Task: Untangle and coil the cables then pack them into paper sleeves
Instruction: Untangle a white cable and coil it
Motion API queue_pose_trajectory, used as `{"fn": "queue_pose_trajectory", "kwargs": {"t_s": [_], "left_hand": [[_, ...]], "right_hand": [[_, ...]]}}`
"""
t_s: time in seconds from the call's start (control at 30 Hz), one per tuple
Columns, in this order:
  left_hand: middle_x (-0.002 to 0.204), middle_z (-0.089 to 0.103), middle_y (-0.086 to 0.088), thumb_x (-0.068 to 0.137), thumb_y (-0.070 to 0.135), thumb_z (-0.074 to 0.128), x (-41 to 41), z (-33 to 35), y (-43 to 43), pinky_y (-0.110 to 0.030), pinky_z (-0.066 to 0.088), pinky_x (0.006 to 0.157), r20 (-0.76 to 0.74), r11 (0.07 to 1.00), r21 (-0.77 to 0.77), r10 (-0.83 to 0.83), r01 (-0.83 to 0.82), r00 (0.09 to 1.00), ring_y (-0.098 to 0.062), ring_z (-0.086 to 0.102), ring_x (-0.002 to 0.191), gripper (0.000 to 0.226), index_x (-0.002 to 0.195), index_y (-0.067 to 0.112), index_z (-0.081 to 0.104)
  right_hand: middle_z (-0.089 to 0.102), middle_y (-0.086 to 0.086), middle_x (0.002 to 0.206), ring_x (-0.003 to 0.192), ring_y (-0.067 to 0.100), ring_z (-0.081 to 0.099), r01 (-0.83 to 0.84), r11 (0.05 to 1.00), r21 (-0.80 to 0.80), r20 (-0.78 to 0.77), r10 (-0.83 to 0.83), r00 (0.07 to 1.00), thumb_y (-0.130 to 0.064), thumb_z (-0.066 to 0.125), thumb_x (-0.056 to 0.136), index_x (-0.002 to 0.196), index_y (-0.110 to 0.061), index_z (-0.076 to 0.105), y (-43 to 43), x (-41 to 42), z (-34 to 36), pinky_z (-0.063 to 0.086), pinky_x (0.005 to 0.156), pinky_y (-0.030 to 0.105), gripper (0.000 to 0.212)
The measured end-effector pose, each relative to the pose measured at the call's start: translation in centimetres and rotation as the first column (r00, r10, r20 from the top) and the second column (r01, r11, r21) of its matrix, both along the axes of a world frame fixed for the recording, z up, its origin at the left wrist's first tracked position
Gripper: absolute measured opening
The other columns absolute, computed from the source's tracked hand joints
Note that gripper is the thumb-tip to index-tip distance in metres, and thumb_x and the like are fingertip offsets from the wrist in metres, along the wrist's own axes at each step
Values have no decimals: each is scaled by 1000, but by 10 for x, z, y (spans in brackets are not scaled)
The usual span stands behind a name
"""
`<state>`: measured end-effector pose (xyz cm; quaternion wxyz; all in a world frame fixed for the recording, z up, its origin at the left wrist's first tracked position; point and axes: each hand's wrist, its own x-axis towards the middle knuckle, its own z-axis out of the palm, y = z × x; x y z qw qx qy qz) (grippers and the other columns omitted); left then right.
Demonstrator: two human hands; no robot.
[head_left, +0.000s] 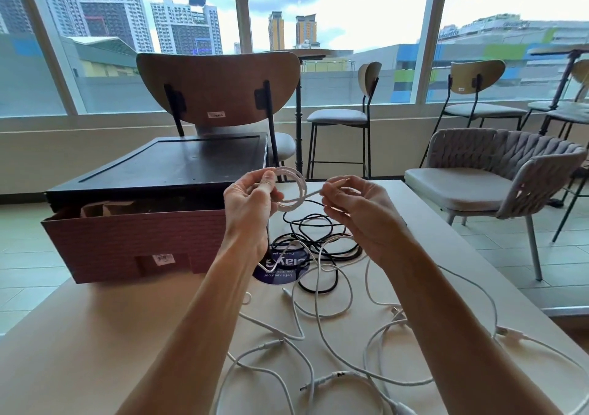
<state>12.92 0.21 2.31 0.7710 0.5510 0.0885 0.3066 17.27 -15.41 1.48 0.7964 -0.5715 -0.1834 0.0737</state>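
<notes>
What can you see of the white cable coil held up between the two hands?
The white cable coil is a few loose round loops of thin white cord, held upright in the air above the table. The left hand pinches its left side between thumb and fingers. A straight strand runs from it to the right hand, which pinches that strand.

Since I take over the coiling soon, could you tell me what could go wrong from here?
1. The white coil is only pinched in the left hand; its loops may spring open if that grip eases.
2. The loose strand in the right hand seems to run down into the black cable tangle; pulling could tighten a snag.
3. A white cable connector lies near the table edge and might be dragged off.
</notes>
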Motion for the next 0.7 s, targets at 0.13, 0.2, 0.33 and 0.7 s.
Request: {"fn": "queue_pose_trajectory", "kwargs": {"t_s": [0.13, 0.2, 0.33, 0.7], "left_hand": [[67, 62, 3, 101, 11, 55, -1, -4, -8, -12, 44, 50, -93, 968, 244, -32, 54, 995, -2, 60, 58, 19, 92, 14, 72], [73, 63, 0, 102, 12, 54, -1, -4, -9, -13, 45, 52, -124, 954, 288, -53, 87, 991, -2, 63, 61, 19, 93, 13, 71], [72, 63, 1, 103, 12, 52, -5, 1, -5, -16, 45, 58, -176, 930, 292, -178, 224, 968, -2, 62, 62, 21, 95, 14, 71], [67, 62, 3, 103, 13, 53, -10, 4, 6, -20, 41, 63, -296, 768, 520, -249, 375, 922, -12, 57, 72, 24, 89, 19, 71]], "right_hand": [[72, 9, 92, 83, 16, 69, 92, 994, 62, 51, -95, 994, -9, 67, 92, 95, -10, 69, 2, -2, 2, 58, 80, 25, 4], [70, 10, 87, 79, 16, 68, 144, 987, 76, 59, -149, 987, -5, 64, 94, 108, -7, 68, 3, -2, 2, 59, 78, 24, 15], [64, 7, 79, 69, 10, 65, 188, 976, -109, 154, -170, 973, -2, 53, 100, 117, 4, 61, 5, 2, -5, 58, 71, 21, 21], [77, 3, 85, 78, 13, 74, 281, 882, -378, 341, -150, 928, -12, 73, 88, 98, -10, 76, -1, 9, -14, 55, 72, 24, 10]]}}
